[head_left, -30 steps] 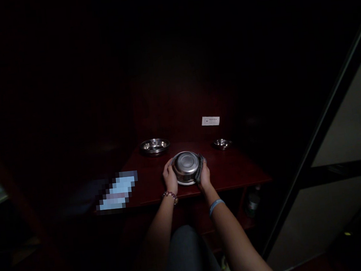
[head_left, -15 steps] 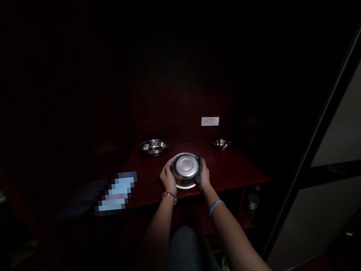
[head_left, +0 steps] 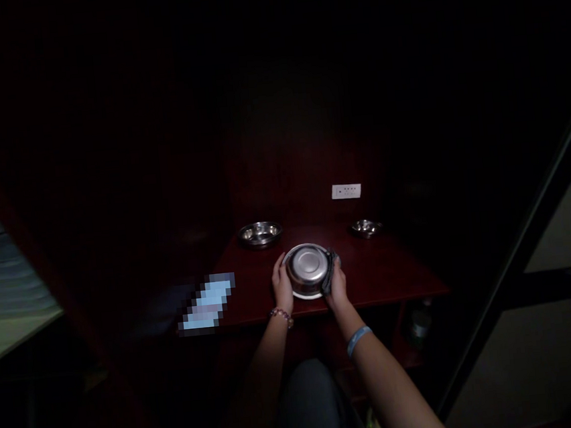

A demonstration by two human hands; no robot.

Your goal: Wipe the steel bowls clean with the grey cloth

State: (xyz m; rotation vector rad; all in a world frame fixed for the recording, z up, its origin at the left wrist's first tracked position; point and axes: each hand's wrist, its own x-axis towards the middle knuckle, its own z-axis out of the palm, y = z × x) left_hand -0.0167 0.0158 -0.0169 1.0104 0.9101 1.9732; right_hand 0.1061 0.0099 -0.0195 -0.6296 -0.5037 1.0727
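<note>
A shiny metal bowl, turned upside down with its round base facing up, is between my two hands near the front of the dark red desk. My left hand grips the bowl's left rim, a beaded bracelet on its wrist. On the other side, my right hand presses a dark grey cloth against the bowl's right side; a blue band circles that forearm. Whether the bowl rests on the desk or is held just above it, I cannot tell.
Behind the bowl stand a wide metal bowl on the left and a smaller one on the right. A white socket plate is on the back wall. A pixelated bright patch lies left. A bottle stands below the desktop.
The view has turned a little to the left, so everything appears further right and a pale stack shows at the left edge. Both hands keep hold of the bowl and cloth.
</note>
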